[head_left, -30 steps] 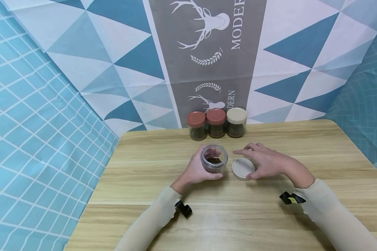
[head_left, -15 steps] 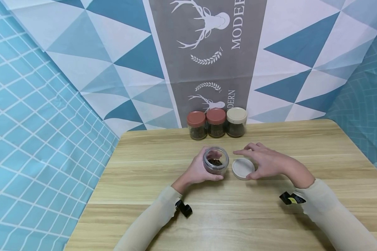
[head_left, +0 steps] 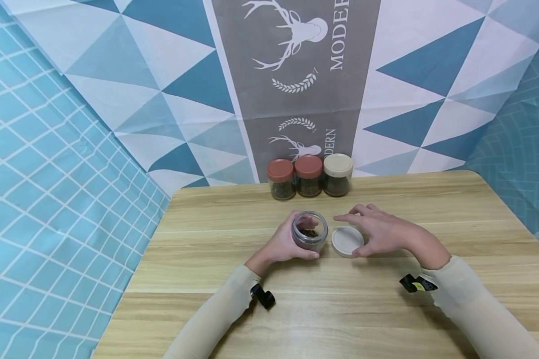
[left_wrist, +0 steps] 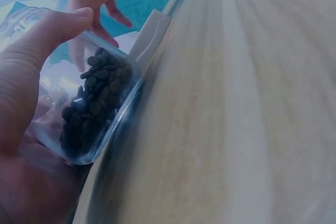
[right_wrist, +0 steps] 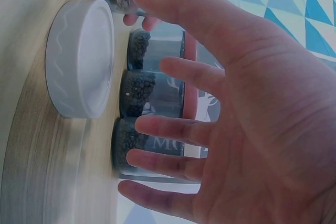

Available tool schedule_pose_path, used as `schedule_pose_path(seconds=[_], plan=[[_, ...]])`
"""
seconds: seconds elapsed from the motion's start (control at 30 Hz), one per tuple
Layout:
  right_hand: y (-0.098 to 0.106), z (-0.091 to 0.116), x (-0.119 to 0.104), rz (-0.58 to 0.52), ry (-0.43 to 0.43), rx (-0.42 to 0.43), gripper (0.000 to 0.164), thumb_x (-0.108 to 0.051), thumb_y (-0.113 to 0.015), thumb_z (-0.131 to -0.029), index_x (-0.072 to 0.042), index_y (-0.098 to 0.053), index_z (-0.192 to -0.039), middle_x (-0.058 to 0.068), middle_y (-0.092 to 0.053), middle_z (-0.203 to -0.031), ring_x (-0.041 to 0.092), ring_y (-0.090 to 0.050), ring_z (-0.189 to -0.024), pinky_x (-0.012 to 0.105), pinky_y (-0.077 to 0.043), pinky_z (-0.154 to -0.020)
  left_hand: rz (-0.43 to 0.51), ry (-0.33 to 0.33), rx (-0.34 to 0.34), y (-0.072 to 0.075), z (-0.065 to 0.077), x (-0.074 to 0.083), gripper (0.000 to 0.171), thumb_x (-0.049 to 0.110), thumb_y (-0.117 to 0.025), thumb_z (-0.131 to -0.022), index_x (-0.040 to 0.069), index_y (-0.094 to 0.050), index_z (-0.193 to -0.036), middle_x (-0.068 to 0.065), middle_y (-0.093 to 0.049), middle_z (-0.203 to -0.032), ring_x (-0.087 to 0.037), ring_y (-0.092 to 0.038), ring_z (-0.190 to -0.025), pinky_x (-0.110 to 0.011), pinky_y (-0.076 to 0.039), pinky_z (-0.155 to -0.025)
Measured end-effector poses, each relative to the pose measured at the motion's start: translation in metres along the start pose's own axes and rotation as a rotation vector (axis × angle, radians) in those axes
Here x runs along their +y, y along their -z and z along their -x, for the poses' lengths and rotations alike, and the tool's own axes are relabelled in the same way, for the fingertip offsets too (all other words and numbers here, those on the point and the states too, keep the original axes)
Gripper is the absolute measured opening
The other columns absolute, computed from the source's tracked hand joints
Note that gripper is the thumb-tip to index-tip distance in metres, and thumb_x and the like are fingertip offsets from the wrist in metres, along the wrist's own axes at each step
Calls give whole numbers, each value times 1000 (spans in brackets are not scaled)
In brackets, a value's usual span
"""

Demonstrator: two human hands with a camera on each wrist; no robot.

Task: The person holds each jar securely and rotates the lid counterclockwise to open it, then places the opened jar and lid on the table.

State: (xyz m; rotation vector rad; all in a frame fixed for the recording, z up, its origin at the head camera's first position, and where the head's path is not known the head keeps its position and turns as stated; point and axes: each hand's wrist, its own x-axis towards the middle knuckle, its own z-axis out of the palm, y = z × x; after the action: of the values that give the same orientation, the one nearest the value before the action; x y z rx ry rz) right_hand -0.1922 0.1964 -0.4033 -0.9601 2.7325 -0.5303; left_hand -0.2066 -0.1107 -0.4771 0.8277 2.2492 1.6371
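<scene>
My left hand [head_left: 287, 240] grips a clear glass jar [left_wrist: 113, 127] without a lid, fingers and thumb curled round its side. Dark bean-like pieces [left_wrist: 97, 93] lie in the bottom of the jar. The jar's base is at or close to the wooden tabletop; whether it touches, I cannot tell. To the right of the jar, a round off-white lid [head_left: 348, 242] lies on the table, seemingly with its hollow side up. My right hand [head_left: 384, 232] hovers over and beside this lid, fingers spread and holding nothing. In the right wrist view, the lid [right_wrist: 79, 59] stands apart from the fingers.
Three closed jars stand in a row at the table's back edge: two with red lids [head_left: 280, 170] [head_left: 309, 166] and one with a cream lid [head_left: 339, 165]. Each holds dark contents. Behind them hangs a patterned cloth [head_left: 296, 75]. The wooden table [head_left: 197, 299] extends to both sides.
My left hand has shifted the jar slightly to the right and towards me, and the dark pieces have settled differently inside. The right hand and the lid have stayed put.
</scene>
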Motion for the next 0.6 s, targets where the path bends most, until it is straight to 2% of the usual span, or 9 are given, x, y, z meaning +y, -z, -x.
schedule_pose_path(seconds=[0.33,0.6], plan=[[1,0,0,5,6,4,94,-47,-96,-81,-19,-61,-163,18,-64,-146,39,-61,-129,63,-59,-100,-4,26,-17,3,2,2,94,-3,-99,-77,2,-47,-156,-23,-66,-157,-39,-65,-149,-42,-52,-129],[2,1,-1,2,4,5,93,-47,-97,-81,-20,-61,-163,17,-64,-146,38,-60,-129,63,-59,-101,-25,50,-18,3,3,3,97,-1,-101,-76,2,-49,-158,-22,-67,-157,-36,-65,-150,-33,-51,-128]])
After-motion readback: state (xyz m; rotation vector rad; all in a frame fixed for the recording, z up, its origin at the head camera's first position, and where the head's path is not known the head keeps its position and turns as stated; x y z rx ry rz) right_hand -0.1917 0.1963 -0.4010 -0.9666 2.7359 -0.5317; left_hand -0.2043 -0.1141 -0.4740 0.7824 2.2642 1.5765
